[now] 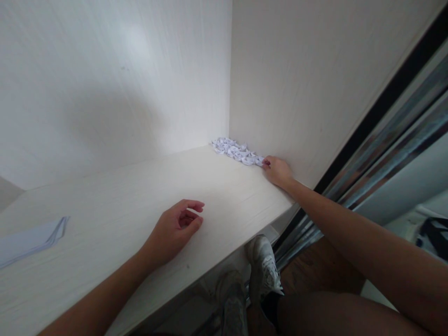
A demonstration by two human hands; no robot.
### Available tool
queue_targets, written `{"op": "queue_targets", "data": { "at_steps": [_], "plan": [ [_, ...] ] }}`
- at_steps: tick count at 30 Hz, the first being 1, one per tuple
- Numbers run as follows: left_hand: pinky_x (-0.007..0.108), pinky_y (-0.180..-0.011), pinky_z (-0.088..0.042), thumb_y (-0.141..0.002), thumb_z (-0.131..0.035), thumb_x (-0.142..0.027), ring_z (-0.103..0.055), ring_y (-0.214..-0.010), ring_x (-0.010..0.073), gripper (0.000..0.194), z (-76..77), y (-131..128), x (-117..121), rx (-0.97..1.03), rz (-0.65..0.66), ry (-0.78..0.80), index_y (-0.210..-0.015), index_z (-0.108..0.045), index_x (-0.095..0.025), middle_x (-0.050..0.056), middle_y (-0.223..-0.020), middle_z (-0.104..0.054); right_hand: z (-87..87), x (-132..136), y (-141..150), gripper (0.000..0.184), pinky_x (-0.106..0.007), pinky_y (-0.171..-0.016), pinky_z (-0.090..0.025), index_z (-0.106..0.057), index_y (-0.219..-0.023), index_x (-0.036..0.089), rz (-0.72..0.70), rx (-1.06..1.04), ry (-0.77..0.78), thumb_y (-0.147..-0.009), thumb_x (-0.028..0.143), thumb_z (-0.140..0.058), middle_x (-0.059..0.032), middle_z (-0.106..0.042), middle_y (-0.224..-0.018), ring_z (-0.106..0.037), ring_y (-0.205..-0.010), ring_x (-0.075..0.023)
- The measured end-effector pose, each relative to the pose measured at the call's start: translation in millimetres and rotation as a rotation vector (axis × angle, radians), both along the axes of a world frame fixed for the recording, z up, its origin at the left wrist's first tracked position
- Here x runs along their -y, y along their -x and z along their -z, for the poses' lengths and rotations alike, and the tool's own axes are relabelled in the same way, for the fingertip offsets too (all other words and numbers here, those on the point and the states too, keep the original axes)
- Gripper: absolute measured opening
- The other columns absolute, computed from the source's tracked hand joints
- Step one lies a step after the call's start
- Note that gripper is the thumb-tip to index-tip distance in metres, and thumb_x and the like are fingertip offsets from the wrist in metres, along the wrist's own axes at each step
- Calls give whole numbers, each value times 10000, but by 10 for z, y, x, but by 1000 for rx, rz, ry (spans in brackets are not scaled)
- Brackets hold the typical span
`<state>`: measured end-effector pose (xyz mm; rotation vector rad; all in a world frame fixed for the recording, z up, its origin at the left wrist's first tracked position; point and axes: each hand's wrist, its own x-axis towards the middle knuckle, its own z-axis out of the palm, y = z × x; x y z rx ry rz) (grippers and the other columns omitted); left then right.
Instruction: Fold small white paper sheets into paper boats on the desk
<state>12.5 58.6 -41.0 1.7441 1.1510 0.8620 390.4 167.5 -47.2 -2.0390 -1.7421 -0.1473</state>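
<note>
Item, far left: stack of folded white paper point(31, 240), several layers, lying flat on the pale shelf board point(133, 186), cut off by the edge of view. Well apart from both hands.

Item: back panel point(115, 93), pale, upright, a soft shadow across it.

Item: left hand point(178, 228), palm turned inward, fingers loosely curled, thumb apart from the fingertips; holding nothing that I can see. It hangs over or rests on the board; from where I stand I cannot tell which.

Item: row of crumpled white paper point(234, 150), many small twisted pieces heaped in a narrow strip. Place: on the board, against the foot of the side panel point(280, 84). Long axis: from the back corner forward along that panel, toward the board's front edge. From the left hand it lies ahead and to the right, apart.

Item: shoe point(264, 266), light, laced, below the front edge.

Item: right hand point(278, 171), the nearer one, touching the row's front end. Fingers bent, tips close together; whether they pinch a piece or only press, I cannot tell. From this hand the strip extends leftward and back.

Item, far right: metal rails point(388, 140), slanting beside the panel.
</note>
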Motion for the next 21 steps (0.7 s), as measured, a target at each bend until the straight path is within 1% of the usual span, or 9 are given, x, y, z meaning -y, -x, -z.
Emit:
{"op": "queue_targets", "data": {
  "at_steps": [2,6,9,12,15,18,21],
  "plan": [
    [341,-727,-572,-812,-690,-416,-705,-797,192,362,11,9,-5,3,1,-7,-1084,-677,-177,86,-1000,-745,-5,4,4,250,-342,-877,-503,-713,-1156,176,-4,-13,-2,-968,208,-552,-138,-762,-1151,-690,-1012,-255],
    [339,-740,-580,-820,-696,-407,-711,-806,194,335,35,22,-11,12,2,-7,-1075,-692,-190,73,-980,-749,-22,38,19,331,-344,-854,-509,-662,-1264,158,15,-53,-18,-948,187,-566,-145,-765,-1119,-695,-983,-261],
    [330,-718,-582,-808,-712,-403,-714,-789,195,320,29,36,-18,6,-7,-20,-1057,-710,-203,63,-952,-753,-30,71,25,371,-333,-838,-510,-635,-1288,147,31,-88,-41,-923,169,-575,-140,-767,-1089,-696,-960,-256],
    [317,-660,-562,-810,-709,-409,-690,-715,190,285,16,64,-38,-22,1,-48,-1015,-728,-211,41,-839,-740,-35,108,28,376,-328,-824,-508,-635,-1275,135,48,-126,-62,-904,167,-582,-137,-770,-1054,-696,-932,-256],
    [301,-605,-520,-847,-670,-423,-642,-638,180,263,8,90,-59,-82,21,-76,-988,-737,-212,16,-702,-689,-47,165,32,365,-326,-811,-508,-650,-1250,140,57,-179,-62,-890,188,-608,-131,-772,-1027,-695,-899,-248],
    [291,-586,-490,-879,-629,-397,-612,-613,171,239,-41,107,-60,-181,60,-158,-980,-743,-213,15,-686,-674,-74,254,36,299,-320,-761,-510,-687,-1156,141,57,-266,-55,-878,246,-658,-124,-765,-1001,-684,-838,-231],
    [301,-660,-508,-901,-589,-317,-639,-677,175,208,-191,210,-85,-372,111,-322,-986,-753,-221,38,-783,-718,-102,352,38,221,-310,-729,-503,-706,-1048,146,34,-364,-67,-870,273,-680,-105,-751,-947,-670,-805,-213]
  ]
}}
